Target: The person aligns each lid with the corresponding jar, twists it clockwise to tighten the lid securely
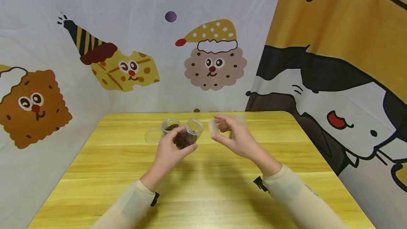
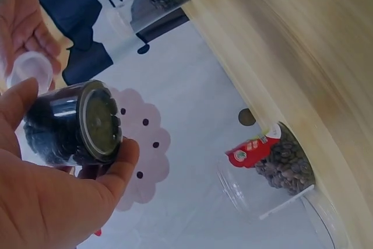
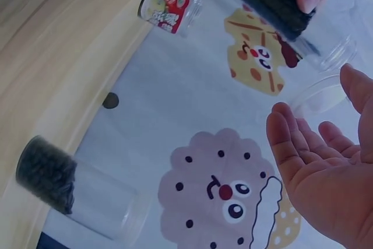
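Note:
My left hand (image 1: 170, 147) grips a clear plastic jar (image 1: 193, 130) partly filled with dark brown pieces. The jar is raised over the table and tilted, its uncovered mouth facing up and to the right. To its right, my right hand (image 1: 235, 135) holds a translucent round lid (image 1: 213, 127) between thumb and fingers. The lid is held on edge, a short gap from the jar's mouth. In the right wrist view the lid (image 3: 319, 95) shows between the thumb and curved fingers. The left wrist view shows the base of the held jar (image 2: 100, 122).
An uncovered jar (image 1: 165, 125) with a red label and dark pieces stands behind my left hand. Beside it, a clear lid (image 1: 153, 136) lies on the wooden table (image 1: 203, 193). Another jar (image 3: 46, 173) with dark contents stands behind my right hand. A printed curtain hangs behind the table.

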Demonstrator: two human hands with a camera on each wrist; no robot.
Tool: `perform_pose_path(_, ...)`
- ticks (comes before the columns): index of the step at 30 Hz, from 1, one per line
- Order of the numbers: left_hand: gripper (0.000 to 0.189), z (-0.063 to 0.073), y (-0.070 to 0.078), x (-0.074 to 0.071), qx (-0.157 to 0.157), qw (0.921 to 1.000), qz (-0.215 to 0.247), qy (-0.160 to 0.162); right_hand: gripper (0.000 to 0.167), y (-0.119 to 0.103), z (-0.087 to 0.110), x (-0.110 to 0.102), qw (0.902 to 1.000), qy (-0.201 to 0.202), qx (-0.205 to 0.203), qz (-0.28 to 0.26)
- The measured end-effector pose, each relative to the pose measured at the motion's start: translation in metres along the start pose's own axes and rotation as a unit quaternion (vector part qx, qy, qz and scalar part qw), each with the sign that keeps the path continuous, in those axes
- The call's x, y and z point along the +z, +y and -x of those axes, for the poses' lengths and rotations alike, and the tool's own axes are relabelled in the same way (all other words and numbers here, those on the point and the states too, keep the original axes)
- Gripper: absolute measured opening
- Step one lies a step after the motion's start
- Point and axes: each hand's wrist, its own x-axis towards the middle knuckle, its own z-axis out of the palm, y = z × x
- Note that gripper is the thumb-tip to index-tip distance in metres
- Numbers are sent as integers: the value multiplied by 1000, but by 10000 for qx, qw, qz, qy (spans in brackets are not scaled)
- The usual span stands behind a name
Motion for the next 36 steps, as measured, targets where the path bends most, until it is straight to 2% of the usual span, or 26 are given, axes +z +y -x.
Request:
perform_pose_path(9, 62, 0, 2, 9, 138, 9980, -617, -62, 61, -10, -3, 5, 9996, -28, -282, -91)
perform_pose_path(19, 65, 2, 3, 13, 195, 9962, -846, -74, 60, -13, -2, 8, 9995, -77, -282, -144)
perform_pose_path(26, 64, 3, 5, 17, 232, 9958, -878, -154, 57, -15, -2, 10, 9987, -77, -435, -269)
perform_pose_path(32, 64, 2, 5, 19, 219, 9960, -864, -53, 55, -16, -1, 10, 9990, 155, -239, -336)
perform_pose_path(36, 64, 1, 5, 19, 333, 9935, -1087, -38, 53, -17, -2, 9, 9986, 258, -291, -368)
